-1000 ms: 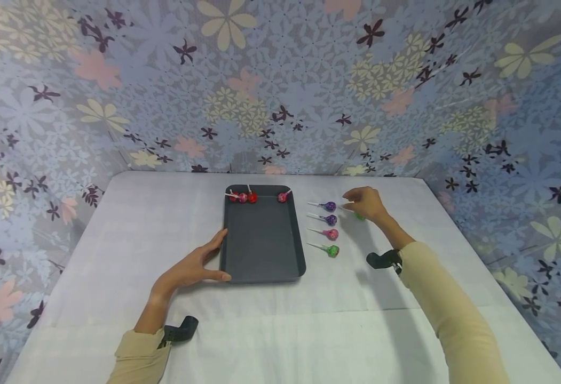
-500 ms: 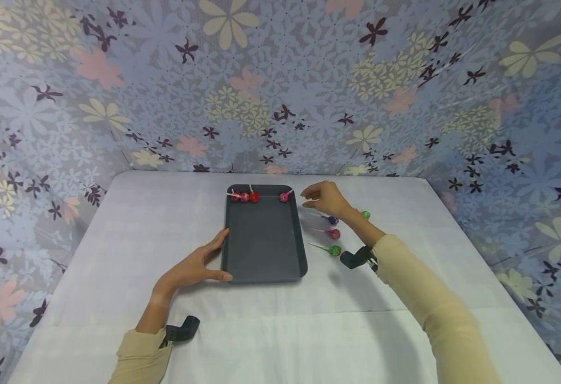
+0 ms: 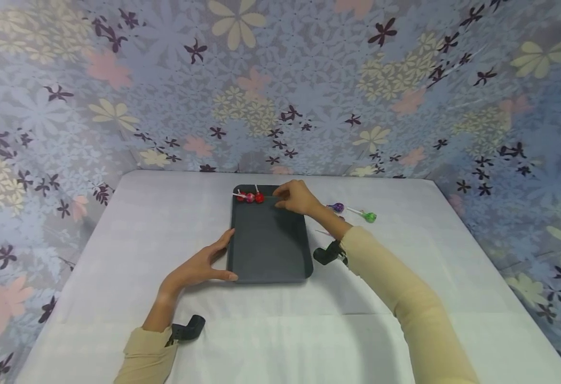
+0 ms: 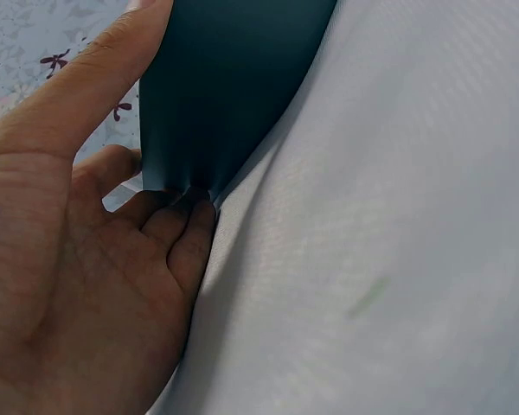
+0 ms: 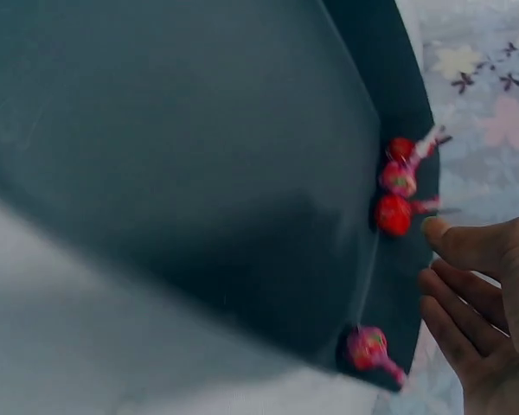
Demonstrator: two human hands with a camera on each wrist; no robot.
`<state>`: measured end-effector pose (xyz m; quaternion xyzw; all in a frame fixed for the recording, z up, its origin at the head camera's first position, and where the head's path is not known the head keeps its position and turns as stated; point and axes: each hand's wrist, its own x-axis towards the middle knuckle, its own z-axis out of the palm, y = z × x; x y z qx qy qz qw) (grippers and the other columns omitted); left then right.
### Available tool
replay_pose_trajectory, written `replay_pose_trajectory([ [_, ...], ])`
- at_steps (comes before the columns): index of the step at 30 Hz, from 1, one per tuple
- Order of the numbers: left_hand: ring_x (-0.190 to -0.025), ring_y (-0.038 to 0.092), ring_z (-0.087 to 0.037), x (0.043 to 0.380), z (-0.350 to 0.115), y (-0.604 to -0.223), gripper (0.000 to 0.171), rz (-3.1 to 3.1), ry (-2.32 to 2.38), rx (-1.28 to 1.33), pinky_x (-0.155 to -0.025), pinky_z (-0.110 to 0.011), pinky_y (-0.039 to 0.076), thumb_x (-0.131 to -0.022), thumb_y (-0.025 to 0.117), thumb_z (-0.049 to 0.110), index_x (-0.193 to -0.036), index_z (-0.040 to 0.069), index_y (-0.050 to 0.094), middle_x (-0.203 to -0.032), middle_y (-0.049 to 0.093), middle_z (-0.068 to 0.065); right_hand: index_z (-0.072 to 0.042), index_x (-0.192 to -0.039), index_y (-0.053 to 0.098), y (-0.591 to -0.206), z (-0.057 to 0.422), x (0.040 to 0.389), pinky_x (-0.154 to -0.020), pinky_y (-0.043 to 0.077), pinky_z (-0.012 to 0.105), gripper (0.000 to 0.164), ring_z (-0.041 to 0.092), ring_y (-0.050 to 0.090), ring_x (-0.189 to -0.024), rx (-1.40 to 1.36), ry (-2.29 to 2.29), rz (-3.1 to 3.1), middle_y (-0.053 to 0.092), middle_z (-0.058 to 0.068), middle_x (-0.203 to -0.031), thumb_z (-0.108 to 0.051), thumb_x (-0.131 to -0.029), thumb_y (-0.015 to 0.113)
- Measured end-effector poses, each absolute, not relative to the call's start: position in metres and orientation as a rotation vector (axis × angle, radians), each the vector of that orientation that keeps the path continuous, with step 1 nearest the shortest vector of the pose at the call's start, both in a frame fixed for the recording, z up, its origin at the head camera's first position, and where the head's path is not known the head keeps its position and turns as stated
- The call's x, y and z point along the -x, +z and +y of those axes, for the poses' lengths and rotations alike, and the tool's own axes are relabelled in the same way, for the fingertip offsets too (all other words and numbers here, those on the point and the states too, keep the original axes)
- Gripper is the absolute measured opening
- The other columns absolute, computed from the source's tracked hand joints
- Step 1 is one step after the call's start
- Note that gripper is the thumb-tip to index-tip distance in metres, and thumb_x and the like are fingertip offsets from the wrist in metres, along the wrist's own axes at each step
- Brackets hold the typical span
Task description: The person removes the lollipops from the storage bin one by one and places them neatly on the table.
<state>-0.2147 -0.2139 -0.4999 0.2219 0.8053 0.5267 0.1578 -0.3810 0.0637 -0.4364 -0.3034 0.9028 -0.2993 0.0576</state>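
A dark grey tray (image 3: 270, 240) lies on the white cloth. My left hand (image 3: 198, 266) rests against its near left corner, thumb spread from the fingers; in the left wrist view the fingertips (image 4: 190, 246) meet the tray wall. My right hand (image 3: 299, 198) is over the tray's far right corner. The right wrist view shows its thumb and fingers apart with nothing between them, the thumb near a red lollipop (image 5: 394, 214) in the tray. Beside that lollipop lies a pink one (image 5: 399, 179) with another red one (image 5: 400, 149). A separate pink lollipop (image 5: 366, 347) sits at the other corner.
Right of the tray, a purple lollipop (image 3: 338, 207) and a green lollipop (image 3: 369, 216) lie on the cloth. My right forearm (image 3: 330, 221) covers most of the others there. A flowered cloth backdrop (image 3: 280, 106) rises behind the table (image 3: 174, 197).
My right hand has moved left from beside the green lollipop, across the row of lollipops, to over the tray's far right corner. The green lollipop stays on the cloth. My left hand keeps its place.
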Motion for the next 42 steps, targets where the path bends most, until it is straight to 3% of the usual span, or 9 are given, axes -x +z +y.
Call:
replay_pose_trajectory([
  [12, -0.152, 0.002, -0.026, 0.216, -0.215, -0.505, 0.113, 2.305, 1.512, -0.632, -0.123, -0.047, 0.015, -0.078, 0.084, 0.031, -0.159, 0.015, 0.006, -0.165, 0.0, -0.007, 0.0, -0.114, 0.071, -0.449, 0.022, 0.393, -0.087, 0.058, 0.038, 0.033, 0.027, 0.069, -0.1, 0.776, -0.91, 2.846, 0.072, 0.016, -0.111, -0.012, -0.084, 0.077],
  [22, -0.152, 0.003, -0.029, 0.213, -0.214, -0.502, 0.113, 2.323, 1.493, -0.623, -0.123, -0.049, 0.015, -0.078, 0.084, 0.03, -0.159, 0.015, 0.006, -0.165, 0.001, -0.008, -0.001, -0.112, 0.072, -0.461, 0.004, 0.403, -0.089, 0.058, 0.037, 0.032, 0.026, 0.069, -0.099, 0.744, -0.813, 2.848, 0.074, 0.013, -0.104, -0.008, -0.081, 0.079],
  [35, -0.152, 0.004, -0.03, 0.217, -0.213, -0.5, 0.111, 2.352, 1.471, -0.635, -0.123, -0.05, 0.015, -0.079, 0.083, 0.027, -0.159, 0.015, 0.007, -0.165, 0.002, -0.009, -0.002, -0.113, 0.073, -0.466, -0.004, 0.41, -0.092, 0.057, 0.037, 0.03, 0.025, 0.069, -0.102, 0.729, -0.773, 2.869, 0.074, 0.013, -0.107, -0.007, -0.083, 0.077],
  [42, -0.152, 0.004, -0.029, 0.216, -0.215, -0.502, 0.111, 2.343, 1.471, -0.63, -0.123, -0.05, 0.015, -0.079, 0.083, 0.027, -0.159, 0.015, 0.007, -0.165, 0.002, -0.008, -0.005, -0.108, 0.076, -0.47, -0.002, 0.418, -0.085, 0.059, 0.032, 0.029, 0.022, 0.071, -0.094, 0.781, -0.777, 2.856, 0.075, 0.01, -0.1, -0.008, -0.079, 0.078],
])
